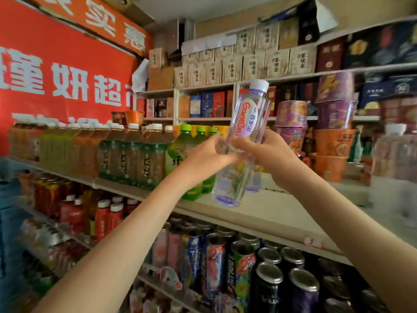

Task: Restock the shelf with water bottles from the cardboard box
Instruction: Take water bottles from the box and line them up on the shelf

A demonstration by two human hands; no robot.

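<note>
- Head view, centre of frame: water bottles point(243, 123), two clear ones with pale caps. The front one carries a pink-lettered label; the second is tucked close behind it to the right. Both tilt with caps toward the upper right and bases down-left, clear of the shelf board.
- Left hand point(211, 154): comes in from the lower left, fingers curled about the front bottle's middle. Judged to be steadying the pair while it is carried.
- Right hand point(261, 150): comes in from the lower right, thumb across the front bottle and fingers wrapped behind. Which hand bears the rear bottle cannot be told.
- Shelf point(282, 206): a cream board running from mid-left to lower right, with a bare stretch directly beneath and behind the bottles. Judged the intended slot; the bottles hang above it, not yet set down.
- Green-capped bottles point(180, 152): just left of the bare stretch, partly behind the left hand. The new stock will need to go down without knocking them.
- Brown tea bottles point(133, 154): a row further left on the same shelf.
- Noodle cups point(331, 145): stacked right of centre, bounding the gap on that side.
- Cans point(268, 281): lower centre, on the tier below.
- Red banner point(58, 71): upper left, white lettering.
- Cartons point(252, 62): top centre, upper shelving.
- Cardboard box: not in the frame.
</note>
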